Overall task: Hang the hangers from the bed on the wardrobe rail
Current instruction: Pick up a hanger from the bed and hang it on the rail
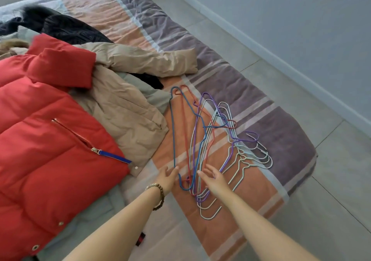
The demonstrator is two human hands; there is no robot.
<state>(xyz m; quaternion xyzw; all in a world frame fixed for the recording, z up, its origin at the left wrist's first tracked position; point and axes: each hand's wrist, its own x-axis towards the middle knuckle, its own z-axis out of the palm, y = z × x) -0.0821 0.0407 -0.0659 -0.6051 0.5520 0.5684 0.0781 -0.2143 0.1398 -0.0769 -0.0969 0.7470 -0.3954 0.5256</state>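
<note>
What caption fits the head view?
Left hand and right hand reach toward wire hangers on the bed beside a red jacket.

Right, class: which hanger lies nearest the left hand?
The blue hanger, the leftmost one, beside the beige coat; its lower bend almost touches the left hand, while the rest lie further right.

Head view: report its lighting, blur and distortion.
Head view: soft, even light, with no hard shadows or glare on the striped orange-and-purple bedcover. Head view: the left hand and right hand look slightly motion-blurred, while the pile of coloured wire hangers reads fairly crisp. Head view: the wide lens tilts and bows the pale skirting board along the wall.
</note>
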